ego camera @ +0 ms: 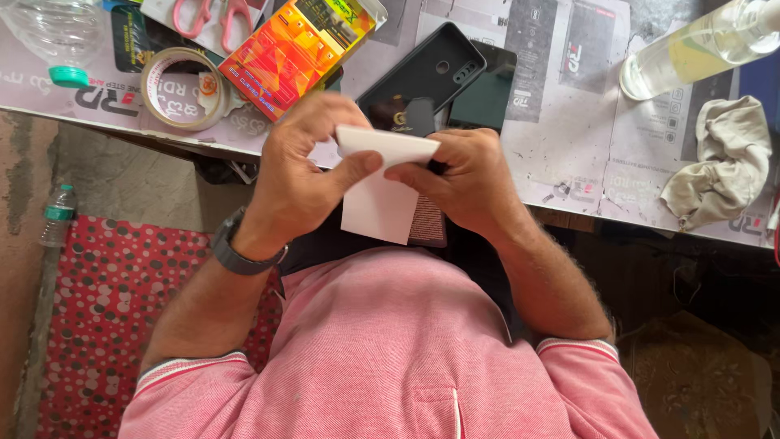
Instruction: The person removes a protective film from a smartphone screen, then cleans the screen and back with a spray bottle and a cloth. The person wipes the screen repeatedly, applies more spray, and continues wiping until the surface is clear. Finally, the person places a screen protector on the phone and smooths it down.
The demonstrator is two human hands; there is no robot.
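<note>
My left hand (305, 175), with a dark wristwatch (236, 252) on its wrist, and my right hand (467, 183) meet over my lap at the table's near edge. Together they pinch the top of a white folded paper packet (380, 199), thumbs touching its upper edge. Behind the packet a brownish textured flat item (428, 223) shows, partly hidden. Just beyond my hands a black phone case (431, 69) lies on the table (561, 154), with a dark phone (487, 93) beside it.
On the paper-covered table lie an orange box (296, 49), a tape roll (183, 88), pink-handled scissors (213, 16), a plastic bottle (57, 36), a clear bottle (699, 45) and a crumpled cloth (723, 162). Below, a small bottle (58, 213) stands by a red dotted mat (97, 309).
</note>
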